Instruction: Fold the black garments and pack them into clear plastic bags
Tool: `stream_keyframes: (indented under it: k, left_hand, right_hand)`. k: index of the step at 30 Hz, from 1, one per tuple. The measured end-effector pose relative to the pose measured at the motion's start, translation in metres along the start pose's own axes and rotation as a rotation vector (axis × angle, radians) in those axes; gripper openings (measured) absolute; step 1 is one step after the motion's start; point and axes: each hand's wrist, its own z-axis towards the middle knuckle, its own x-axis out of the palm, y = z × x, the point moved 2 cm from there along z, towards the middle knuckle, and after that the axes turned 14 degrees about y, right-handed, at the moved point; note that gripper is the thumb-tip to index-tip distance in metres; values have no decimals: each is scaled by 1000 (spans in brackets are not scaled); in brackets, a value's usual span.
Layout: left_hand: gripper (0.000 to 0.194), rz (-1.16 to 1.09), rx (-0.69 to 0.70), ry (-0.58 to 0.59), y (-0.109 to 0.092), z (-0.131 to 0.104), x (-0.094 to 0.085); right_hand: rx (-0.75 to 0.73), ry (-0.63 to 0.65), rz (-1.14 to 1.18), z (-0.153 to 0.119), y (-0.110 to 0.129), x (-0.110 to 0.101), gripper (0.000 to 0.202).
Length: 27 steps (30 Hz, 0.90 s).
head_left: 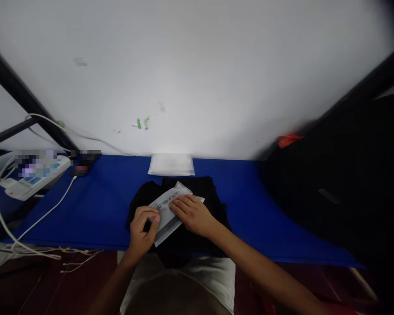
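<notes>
A pale plastic packet (pixel 168 213) with dark lettering lies tilted on a folded black cloth (pixel 203 188) at the near edge of the blue surface. My left hand (pixel 143 229) is at the packet's left edge, its thumb and fingers curled toward each other around that edge. My right hand (pixel 192 213) lies over the packet's right part, fingers stretched flat on it. Behind the cloth, against the wall, rests a stack of flat white packets (pixel 171 165).
The blue surface (pixel 98 210) runs along a white wall. At the left are a power strip (pixel 41 177), a dark device (pixel 82 168) and loose white cables (pixel 49 212). A large black item (pixel 315 188) fills the right side, with an orange piece (pixel 289 140) on top.
</notes>
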Motion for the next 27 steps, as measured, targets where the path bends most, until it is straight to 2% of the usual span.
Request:
stream_keyframes:
  k: [2, 4, 6, 9, 12, 14, 18, 22, 25, 27]
  left_hand:
    - [6, 69, -25, -137, 4, -5, -1]
    - [8, 80, -68, -158, 8, -6, -1]
    - [9, 64, -99, -104, 9, -3, 0]
    - [10, 56, -100, 4, 7, 4, 2]
    - [12, 76, -85, 100, 5, 8, 5]
    - [14, 119, -86, 152, 4, 7, 7]
    - [18, 229, -100, 264, 4, 7, 11]
    - [18, 255, -95, 345, 3, 8, 11]
    - [13, 256, -49, 436, 3, 5, 5]
    - [21, 252, 1, 518, 4, 0, -2]
  right_hand:
    - [40, -69, -22, -3, -10, -7, 33]
    - [113, -116, -55, -8, -32, -16, 38]
    - [227, -119, -100, -15, -63, -23, 43]
    - [452, -51, -147, -25, -118, -23, 51]
    - [611, -3, -169, -36, -159, -7, 55]
    - [667, 52, -170, -43, -174, 10, 55]
    - [606, 200, -81, -54, -186, 41, 58]
    - [573, 211, 18, -57, -188, 42, 62]
    - [569, 144, 98, -55, -164, 24, 65]
    - [514, 74, 177, -51, -127, 6, 61]
